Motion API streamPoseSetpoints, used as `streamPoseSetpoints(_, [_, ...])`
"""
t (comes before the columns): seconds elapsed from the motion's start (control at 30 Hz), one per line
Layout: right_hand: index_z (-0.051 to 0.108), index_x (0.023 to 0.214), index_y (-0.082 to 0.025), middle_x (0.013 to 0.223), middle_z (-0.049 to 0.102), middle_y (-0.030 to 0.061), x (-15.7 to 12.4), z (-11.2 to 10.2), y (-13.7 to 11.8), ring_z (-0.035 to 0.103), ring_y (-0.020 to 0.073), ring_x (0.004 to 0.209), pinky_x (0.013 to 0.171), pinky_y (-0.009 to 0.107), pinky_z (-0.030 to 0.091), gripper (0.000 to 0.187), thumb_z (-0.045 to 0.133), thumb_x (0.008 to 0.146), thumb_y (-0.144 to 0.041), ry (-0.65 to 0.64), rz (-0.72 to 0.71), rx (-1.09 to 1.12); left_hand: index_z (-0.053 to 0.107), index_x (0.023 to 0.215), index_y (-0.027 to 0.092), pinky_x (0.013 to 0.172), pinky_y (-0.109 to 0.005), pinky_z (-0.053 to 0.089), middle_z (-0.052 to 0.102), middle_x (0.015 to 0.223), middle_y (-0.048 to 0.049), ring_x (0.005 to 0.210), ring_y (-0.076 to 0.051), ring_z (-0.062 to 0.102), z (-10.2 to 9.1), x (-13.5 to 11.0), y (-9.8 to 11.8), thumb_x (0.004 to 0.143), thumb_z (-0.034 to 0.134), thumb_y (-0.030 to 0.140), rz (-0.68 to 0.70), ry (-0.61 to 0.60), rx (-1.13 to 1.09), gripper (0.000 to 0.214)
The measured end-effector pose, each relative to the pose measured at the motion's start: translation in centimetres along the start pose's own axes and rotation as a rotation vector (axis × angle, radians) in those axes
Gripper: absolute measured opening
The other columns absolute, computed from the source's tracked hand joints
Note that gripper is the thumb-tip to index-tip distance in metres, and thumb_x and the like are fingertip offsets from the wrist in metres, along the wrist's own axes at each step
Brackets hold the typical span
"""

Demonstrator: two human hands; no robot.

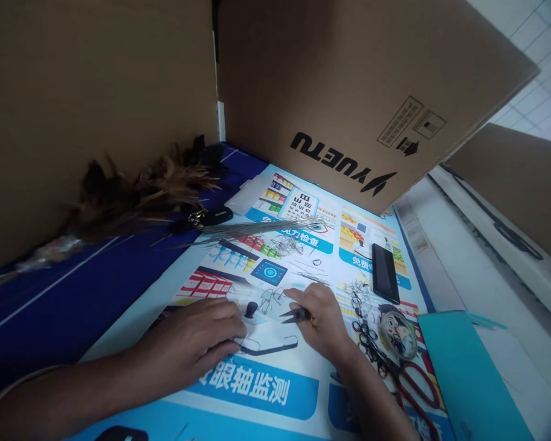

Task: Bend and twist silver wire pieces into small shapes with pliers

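Two bare hands are at work over a printed sheet (pixel 298 422) covering part of the desk. Right hand (pixel 324 318): fingers closed around a pair of pliers (pixel 299 315), jaws slightly parted and pointing left; the index finger extends toward thin wire loops (pixel 272 300) lying between the hands. Left hand (pixel 211 334): fingers bent, tips close together, with fine wire at the tips; whether it is gripped cannot be told. Beyond the hands, a bundle of straight wires (pixel 261 228) lies across the sheet. On the right are a black phone (pixel 386 274), a roll of tape (pixel 398 334) and red-handled scissors (pixel 420 384), the last partly behind the right forearm. Brown feathers (pixel 165 184) lie at far left, near a cardboard panel (pixel 96 79).
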State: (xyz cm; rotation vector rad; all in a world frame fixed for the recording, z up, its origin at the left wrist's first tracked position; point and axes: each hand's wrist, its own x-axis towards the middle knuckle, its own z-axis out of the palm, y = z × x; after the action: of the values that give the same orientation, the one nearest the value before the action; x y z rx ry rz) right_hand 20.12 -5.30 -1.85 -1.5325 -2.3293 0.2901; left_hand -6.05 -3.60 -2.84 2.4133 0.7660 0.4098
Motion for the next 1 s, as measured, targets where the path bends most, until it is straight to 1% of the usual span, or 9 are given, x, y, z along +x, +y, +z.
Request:
streamPoseSetpoints(0.1, [0.052, 0.120, -0.031, 0.083, 0.050, 0.0036, 0.4, -0.1, -0.7, 0.045, 0.0199, 0.083, 0.072, 0.032, 0.029, 0.039, 0.050, 0.083, -0.021, -0.075, -0.012, -0.107, 0.060, 0.099, 0.024, 0.074, -0.027, 0.038, 0.059, 0.094, -0.0033, 0.085, -0.018, 0.054, -0.1, 0.2, -0.1, 0.088, 0.048, 0.020, 0.025, 0.014, -0.009, 0.016])
streamPoseSetpoints(0.2, [0.049, 0.124, -0.032, 0.083, 0.050, 0.0040, 0.5, -0.2, -1.1, 0.044, 0.0201, 0.083, 0.071, 0.031, 0.028, 0.042, 0.050, 0.083, -0.022, -0.114, -0.003, -0.170, 0.060, 0.098, 0.023, 0.073, -0.026, 0.039, 0.060, 0.091, -0.0039, 0.083, -0.018, 0.054, -0.2, 0.3, 0.0, 0.088, 0.048, 0.020, 0.047, 0.045, -0.013, 0.016])
streamPoseSetpoints(0.37, [0.049, 0.125, -0.030, 0.084, 0.049, 0.0046, 0.2, -0.3, -0.8, 0.043, 0.0204, 0.083, 0.070, 0.031, 0.028, 0.041, 0.049, 0.084, -0.023, -0.120, 0.010, -0.201, 0.061, 0.096, 0.023, 0.072, -0.026, 0.039, 0.060, 0.090, -0.0041, 0.081, -0.018, 0.054, -0.2, 0.2, 0.0, 0.088, 0.048, 0.021, 0.063, 0.070, -0.032, 0.015])
streamPoseSetpoints(0.53, [0.051, 0.123, -0.026, 0.083, 0.049, 0.0052, -0.3, -0.4, -0.4, 0.042, 0.0206, 0.082, 0.071, 0.032, 0.028, 0.038, 0.047, 0.085, -0.024, -0.096, 0.025, -0.200, 0.061, 0.093, 0.023, 0.071, -0.027, 0.037, 0.059, 0.088, -0.0036, 0.081, -0.018, 0.053, -0.3, 0.4, -0.2, 0.090, 0.046, 0.024, 0.042, 0.029, -0.042, 0.015])
streamPoseSetpoints(0.63, [0.051, 0.123, -0.025, 0.084, 0.049, 0.0050, -0.3, -0.3, -0.5, 0.041, 0.0208, 0.083, 0.072, 0.033, 0.028, 0.041, 0.047, 0.082, -0.020, -0.060, 0.007, -0.179, 0.060, 0.093, 0.023, 0.071, -0.027, 0.036, 0.059, 0.089, -0.0031, 0.082, -0.018, 0.053, -0.4, 0.5, 0.0, 0.091, 0.044, 0.025, 0.003, 0.000, -0.038, 0.016])
streamPoseSetpoints(0.73, [0.050, 0.123, -0.028, 0.084, 0.047, 0.0043, 0.1, -0.1, -1.0, 0.040, 0.0207, 0.083, 0.072, 0.033, 0.028, 0.052, 0.049, 0.074, -0.012, -0.045, -0.031, -0.183, 0.061, 0.091, 0.023, 0.070, -0.027, 0.035, 0.059, 0.088, -0.0029, 0.081, -0.018, 0.052, -0.6, 0.5, 0.2, 0.091, 0.045, 0.025, -0.007, -0.012, -0.045, 0.016])
streamPoseSetpoints(0.83, [0.051, 0.123, -0.031, 0.084, 0.045, 0.0043, 0.7, -0.2, -1.8, 0.040, 0.0210, 0.083, 0.073, 0.034, 0.027, 0.059, 0.050, 0.069, -0.009, -0.081, -0.039, -0.241, 0.061, 0.090, 0.022, 0.069, -0.027, 0.035, 0.059, 0.087, -0.0029, 0.080, -0.018, 0.053, -0.8, 0.5, 0.5, 0.090, 0.045, 0.024, -0.014, -0.012, -0.054, 0.016])
streamPoseSetpoints(1.0, [0.050, 0.124, -0.031, 0.085, 0.046, 0.0056, 1.3, -0.6, -2.6, 0.039, 0.0220, 0.084, 0.072, 0.034, 0.026, 0.059, 0.052, 0.069, -0.010, -0.140, -0.045, -0.332, 0.062, 0.094, 0.023, 0.070, -0.027, 0.036, 0.060, 0.088, -0.0027, 0.081, -0.018, 0.053, -0.7, 0.6, 0.4, 0.089, 0.047, 0.021, -0.001, 0.010, -0.066, 0.015])
